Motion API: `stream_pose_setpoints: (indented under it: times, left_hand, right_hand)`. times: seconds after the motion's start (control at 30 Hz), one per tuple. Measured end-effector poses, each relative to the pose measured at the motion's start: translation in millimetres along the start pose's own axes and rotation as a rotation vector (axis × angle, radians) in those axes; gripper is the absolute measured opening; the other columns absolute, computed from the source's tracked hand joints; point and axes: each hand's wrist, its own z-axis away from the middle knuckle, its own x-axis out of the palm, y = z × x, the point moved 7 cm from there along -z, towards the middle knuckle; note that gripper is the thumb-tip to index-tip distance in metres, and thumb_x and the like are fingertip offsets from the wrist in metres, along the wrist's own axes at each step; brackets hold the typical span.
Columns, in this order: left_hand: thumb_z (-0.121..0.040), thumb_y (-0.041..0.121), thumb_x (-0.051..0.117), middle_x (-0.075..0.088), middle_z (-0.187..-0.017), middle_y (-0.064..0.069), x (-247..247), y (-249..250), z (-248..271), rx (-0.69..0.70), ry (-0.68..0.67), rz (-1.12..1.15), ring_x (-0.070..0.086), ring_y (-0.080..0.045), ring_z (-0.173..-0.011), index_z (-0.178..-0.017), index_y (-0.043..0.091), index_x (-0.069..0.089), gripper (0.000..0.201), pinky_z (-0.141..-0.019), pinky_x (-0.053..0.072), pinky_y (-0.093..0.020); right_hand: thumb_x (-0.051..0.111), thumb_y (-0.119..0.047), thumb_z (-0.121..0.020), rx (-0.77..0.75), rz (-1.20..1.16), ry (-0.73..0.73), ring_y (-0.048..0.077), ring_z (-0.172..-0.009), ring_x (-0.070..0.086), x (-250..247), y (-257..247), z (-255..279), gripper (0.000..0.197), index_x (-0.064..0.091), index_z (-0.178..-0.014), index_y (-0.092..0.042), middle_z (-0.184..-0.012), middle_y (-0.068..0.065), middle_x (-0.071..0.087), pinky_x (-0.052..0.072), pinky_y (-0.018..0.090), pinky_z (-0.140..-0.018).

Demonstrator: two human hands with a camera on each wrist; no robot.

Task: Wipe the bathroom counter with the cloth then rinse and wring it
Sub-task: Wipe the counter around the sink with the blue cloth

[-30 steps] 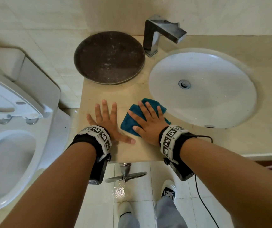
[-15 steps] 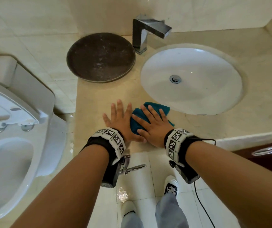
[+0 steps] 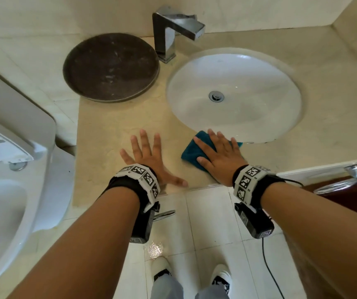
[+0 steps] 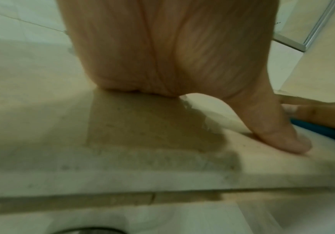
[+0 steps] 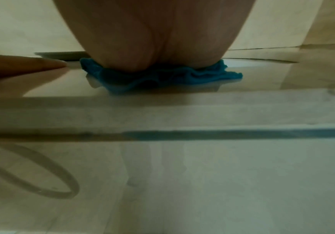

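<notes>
Wiping is the step in hand, with rinsing and wringing not yet begun. At far left stands a toilet (image 3: pixel 11 190), seat and lid raised, its bowl showing nothing inside as far as the head view reveals. On the beige counter (image 3: pixel 108 130) toward the back wall lies a round dark tray (image 3: pixel 110 65), holding nothing but pale smudges. In front of it the left hand (image 3: pixel 149 156) lies flat on the stone, fingers straight and fanned apart, thumb stretched out toward the right; it holds nothing and seems to serve as a brace. Just beside it, apart from that thumb, the teal cloth (image 3: pixel 191 151) lies bunched on the counter's front strip under the right hand (image 3: pixel 220 156), whose spread, straight fingers press it down, the far edge reaching the rim of the basin. The white sink (image 3: pixel 259 117) looks dry and holds only its drain plug (image 3: pixel 216 96); the square chrome tap (image 3: pixel 173 33) behind it shows no water running. Next, I judge, the stroke should carry on to the right along the narrow front strip, keeping the palm flat so the cloth neither rolls nor slips into the basin.
</notes>
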Motion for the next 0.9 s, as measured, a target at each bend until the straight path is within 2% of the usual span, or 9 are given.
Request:
stream_pose_setpoints:
  times: [0.13, 0.3, 0.4, 0.5, 0.6, 0.67, 0.77, 0.9]
  left_hand:
    - [-0.036, 0.085, 0.065, -0.052, -0.137, -0.009, 2, 6, 2, -0.032, -0.015, 0.036, -0.044, -0.035, -0.128, -0.135, 0.026, -0.04, 0.156, -0.105, -0.017, -0.065]
    - [-0.037, 0.085, 0.065, -0.05, -0.139, -0.01, 0, 5, 2, -0.041, -0.01, 0.027, -0.042, -0.037, -0.129, -0.136, 0.026, -0.039, 0.155, -0.105, -0.013, -0.067]
    - [-0.036, 0.086, 0.065, -0.049, -0.141, -0.009, -1, 6, 2, -0.059, 0.009, 0.022, -0.04, -0.037, -0.131, -0.137, 0.026, -0.037, 0.155, -0.106, -0.013, -0.067]
    - [-0.034, 0.087, 0.064, -0.048, -0.141, -0.008, 0, 7, 3, -0.063, 0.019, 0.026, -0.04, -0.036, -0.131, -0.137, 0.028, -0.037, 0.156, -0.106, -0.013, -0.067]
    - [-0.035, 0.086, 0.065, -0.049, -0.141, -0.007, 0, 7, 3, -0.064, 0.018, 0.037, -0.04, -0.035, -0.131, -0.137, 0.029, -0.037, 0.155, -0.106, -0.014, -0.066]
    - [-0.035, 0.085, 0.066, -0.049, -0.141, -0.006, -1, 8, 4, -0.063, 0.019, 0.041, -0.041, -0.034, -0.131, -0.137, 0.03, -0.037, 0.155, -0.106, -0.014, -0.065]
    - [-0.037, 0.083, 0.067, -0.048, -0.142, -0.007, -1, 8, 7, -0.068, 0.014, 0.046, -0.04, -0.034, -0.132, -0.138, 0.029, -0.036, 0.154, -0.107, -0.013, -0.065]
    - [-0.046, 0.069, 0.077, -0.04, -0.146, -0.013, -10, 23, 11, -0.032, 0.038, 0.043, -0.034, -0.036, -0.135, -0.142, 0.029, -0.028, 0.148, -0.108, -0.008, -0.066]
  right_hand:
    - [0.013, -0.053, -0.096, 0.11, -0.037, 0.008, 0.023, -0.145, -0.008, -1, 42, 8, 0.056, -0.015, -0.143, -0.044, -0.157, -0.002, -0.015, -0.007, 0.049, -0.116]
    - [0.011, -0.05, -0.097, 0.214, -0.049, -0.004, 0.029, -0.143, -0.019, 3, 30, 12, 0.058, -0.021, -0.144, -0.037, -0.155, 0.005, -0.024, -0.011, 0.055, -0.114]
    - [0.013, -0.051, -0.097, 0.085, -0.027, -0.011, 0.03, -0.14, -0.027, 9, -6, 9, 0.06, -0.022, -0.143, -0.037, -0.151, 0.005, -0.033, -0.016, 0.057, -0.111]
    - [0.015, -0.051, -0.097, -0.058, 0.006, 0.014, 0.027, -0.139, -0.031, 13, -30, 9, 0.059, -0.019, -0.144, -0.04, -0.151, 0.002, -0.035, -0.02, 0.055, -0.11]
    - [0.015, -0.051, -0.097, -0.149, 0.047, 0.025, 0.024, -0.14, -0.029, 14, -28, 11, 0.057, -0.015, -0.144, -0.042, -0.152, -0.001, -0.031, -0.02, 0.052, -0.111]
    - [0.007, -0.056, -0.092, -0.193, 0.066, 0.035, 0.022, -0.141, -0.026, 15, -19, 14, 0.058, -0.013, -0.144, -0.043, -0.154, -0.003, -0.028, -0.017, 0.049, -0.114]
    - [-0.009, -0.06, -0.079, -0.185, 0.067, 0.026, 0.02, -0.141, -0.026, 18, 2, 21, 0.066, -0.016, -0.143, -0.045, -0.153, -0.004, -0.028, -0.015, 0.047, -0.115]
    - [-0.006, -0.058, -0.082, -0.062, 0.036, 0.018, 0.019, -0.142, -0.023, 15, 50, 34, 0.063, -0.018, -0.143, -0.044, -0.153, -0.004, -0.028, -0.013, 0.045, -0.116]
